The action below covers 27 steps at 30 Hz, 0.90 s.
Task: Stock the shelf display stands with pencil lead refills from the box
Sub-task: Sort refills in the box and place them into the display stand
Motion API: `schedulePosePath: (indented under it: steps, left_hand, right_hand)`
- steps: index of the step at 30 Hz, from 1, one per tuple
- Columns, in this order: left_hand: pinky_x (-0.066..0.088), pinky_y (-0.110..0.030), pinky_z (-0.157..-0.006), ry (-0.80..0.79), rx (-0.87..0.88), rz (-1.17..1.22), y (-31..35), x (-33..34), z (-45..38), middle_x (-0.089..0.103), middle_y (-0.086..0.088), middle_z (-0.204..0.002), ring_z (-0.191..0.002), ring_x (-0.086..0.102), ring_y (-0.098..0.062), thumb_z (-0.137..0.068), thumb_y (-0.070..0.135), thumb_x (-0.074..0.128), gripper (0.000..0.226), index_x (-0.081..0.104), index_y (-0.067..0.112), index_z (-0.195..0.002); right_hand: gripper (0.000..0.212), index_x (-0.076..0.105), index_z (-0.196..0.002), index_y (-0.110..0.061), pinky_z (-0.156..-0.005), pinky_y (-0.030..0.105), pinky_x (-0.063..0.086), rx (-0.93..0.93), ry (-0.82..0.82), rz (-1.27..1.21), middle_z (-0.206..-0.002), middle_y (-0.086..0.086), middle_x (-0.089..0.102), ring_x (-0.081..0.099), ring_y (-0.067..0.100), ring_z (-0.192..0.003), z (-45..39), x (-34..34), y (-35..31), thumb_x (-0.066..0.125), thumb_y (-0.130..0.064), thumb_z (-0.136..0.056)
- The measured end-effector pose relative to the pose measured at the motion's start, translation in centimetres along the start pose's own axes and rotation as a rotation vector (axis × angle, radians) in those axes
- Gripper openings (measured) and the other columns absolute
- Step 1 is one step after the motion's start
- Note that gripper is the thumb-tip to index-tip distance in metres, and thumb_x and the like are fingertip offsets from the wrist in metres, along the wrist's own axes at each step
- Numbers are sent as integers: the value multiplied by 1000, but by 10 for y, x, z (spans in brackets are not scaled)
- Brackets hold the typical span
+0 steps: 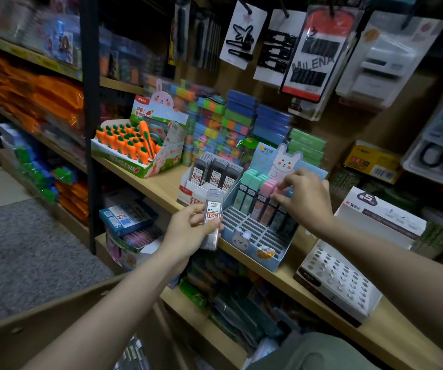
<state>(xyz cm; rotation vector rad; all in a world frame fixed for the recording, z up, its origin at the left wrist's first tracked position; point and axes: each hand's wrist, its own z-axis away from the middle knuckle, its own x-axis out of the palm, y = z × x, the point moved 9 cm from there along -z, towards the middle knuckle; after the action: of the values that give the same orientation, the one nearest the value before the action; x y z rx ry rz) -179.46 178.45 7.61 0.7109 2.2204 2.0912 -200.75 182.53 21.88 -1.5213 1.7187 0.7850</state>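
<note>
your left hand (188,231) grips a clear case of pencil lead refills (212,220), thumb across its red-and-white label and fingers curled behind, holding it upright just in front of the wooden shelf (158,188) edge. directly behind it stands the white display stand (188,192), its rear slots filled with three rows of matching grey refill cases (216,170) bearing the same label.

your right hand (304,200) reaches over the blue rabbit display stand (252,241), thumb and forefinger pinching a small pink-and-blue piece (284,193) at the top of the rear row; what exactly the piece is cannot be told. that rear row holds pastel refill cases (252,193), mint green at the left and pink toward your fingers, standing upright in the slotted grid. the front slots of the grid show only their dividers. a cartoon rabbit backing card (284,162) rises behind the row.

further left on the same shelf sits a green-and-white tray of carrot-shaped items (124,145). stacks of coloured blocks (231,121) fill the back of the shelf. at the right of the shelf lies a white perforated box (340,281), with a white carton (380,209) behind it. carded hair clips (244,36) hang above. a brown cardboard box flap (54,316) crosses the lower left under your left forearm, and a few cases are faintly visible inside the box (132,353) at the bottom edge.
</note>
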Motion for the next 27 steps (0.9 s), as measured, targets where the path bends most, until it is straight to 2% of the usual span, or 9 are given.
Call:
schedulePosePath:
  steps: [2, 4, 7, 9, 12, 15, 18, 21, 27]
  left_hand:
    - [56, -33, -82, 10, 43, -24, 5, -1, 1, 75, 0, -101, -93, 72, -15, -90, 11, 65, 29, 62, 22, -117]
    - [55, -27, -78, 9, 74, -37, 9, -1, 1, 75, 2, -99, -93, 71, -14, -93, 12, 62, 29, 61, 22, -120]
    - [53, -20, -70, -19, 109, -79, 17, 3, 2, 75, 4, -97, -90, 71, -11, -96, 12, 58, 25, 63, 24, -117]
    - [54, -21, -68, -42, 124, -110, 21, 5, 1, 75, 2, -97, -87, 72, -12, -96, 12, 58, 24, 64, 21, -117]
    - [52, -17, -64, -34, 156, -161, 29, 0, -3, 75, 6, -94, -87, 70, -8, -95, 17, 60, 17, 66, 26, -108]
    - [48, -18, -76, 105, 236, -384, 45, -23, -14, 67, 8, -101, -96, 63, -8, -94, 32, 60, 7, 63, 33, -100]
    - [43, -35, -100, 198, 279, -755, 54, -50, -27, 43, 0, -126, -120, 48, -17, -94, 36, 57, 28, 57, 26, -121]
    - [28, -42, -115, 113, 314, -926, 56, -57, -36, 26, -2, -150, -143, 22, -23, -95, 34, 57, 46, 46, 30, -140]
    - [17, -38, -118, -3, 301, -1031, 37, -48, -46, 0, 7, -163, -149, 3, -14, -96, 40, 54, 58, 28, 41, -148]
  right_hand:
    - [27, 68, -103, -20, -90, 39, 40, -19, 37, -93, -110, 0, 51, 50, 17, -104, 0, -9, -8, 71, -39, -85]
    - [33, 64, -114, -19, -81, 24, 46, -58, 43, -305, -110, -1, 52, 53, 12, -96, 2, -16, -27, 70, -37, -87]
    - [34, 61, -118, -25, -69, 12, 54, -88, -210, -578, -98, -12, 63, 63, -1, -81, 9, 1, -74, 66, -40, -88]
    - [32, 62, -116, -26, -70, 15, 55, -103, -280, -645, -92, -12, 65, 67, 0, -78, 13, 10, -98, 71, -36, -86]
    - [30, 66, -112, -20, -73, 30, 60, -66, -310, -695, -94, -7, 67, 71, 5, -70, 6, 17, -111, 76, -21, -84]
    - [26, 67, -106, -18, -73, 32, 60, -46, -252, -694, -95, -4, 68, 71, 14, -77, -19, 10, -109, 77, -20, -83]
    - [25, 67, -104, -24, -66, 17, 53, -47, -62, -603, -89, -13, 63, 67, 7, -78, -50, -11, -104, 78, -25, -82]
    - [22, 67, -101, -24, -67, 12, 51, -76, 40, -595, -91, -10, 64, 67, 8, -80, -71, -14, -113, 77, -22, -82]
    - [23, 68, -104, -14, -84, 38, 55, -160, 80, -482, -104, 3, 67, 64, 19, -90, -91, 19, -136, 76, -20, -84]
